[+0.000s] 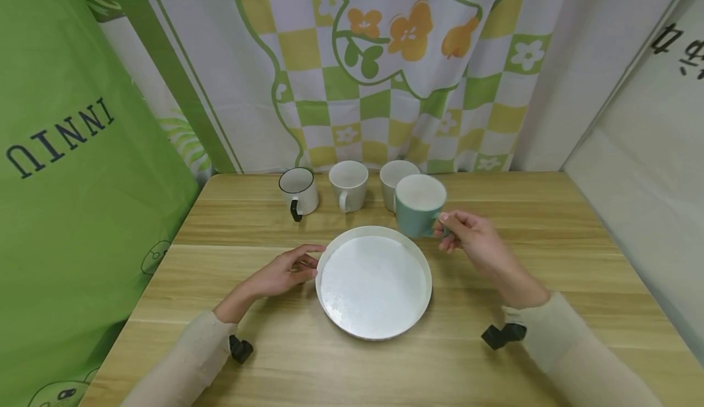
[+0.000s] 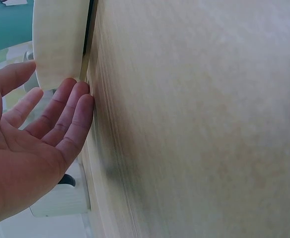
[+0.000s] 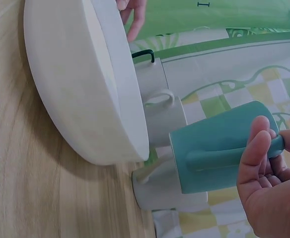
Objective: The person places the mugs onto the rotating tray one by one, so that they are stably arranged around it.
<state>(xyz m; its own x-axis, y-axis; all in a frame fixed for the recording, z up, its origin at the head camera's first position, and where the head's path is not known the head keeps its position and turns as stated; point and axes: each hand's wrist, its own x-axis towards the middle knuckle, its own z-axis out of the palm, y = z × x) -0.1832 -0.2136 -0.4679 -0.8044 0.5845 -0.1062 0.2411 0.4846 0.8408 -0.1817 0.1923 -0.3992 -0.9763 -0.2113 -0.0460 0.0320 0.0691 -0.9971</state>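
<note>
A teal mug (image 1: pixel 416 211) with a pale inside hangs above the table, its handle pinched by my right hand (image 1: pixel 477 239). In the right wrist view the mug (image 3: pixel 219 148) is apart from the table, with thumb and fingers on its handle. My left hand (image 1: pixel 286 271) is at the left side of a round white tray (image 1: pixel 376 285), fingers loosely extended, fingertips at its rim. The left wrist view shows those fingers (image 2: pixel 55 116) spread beside the tray's wall (image 2: pixel 60 44). Nothing lies in the tray.
Along the table's back edge stand a white mug with black rim and handle (image 1: pixel 299 192), a plain white mug (image 1: pixel 349 186) and another white mug (image 1: pixel 397 178), partly hidden by the teal one. Curtains (image 1: pixel 374 107) hang behind the wooden table (image 1: pixel 220 272).
</note>
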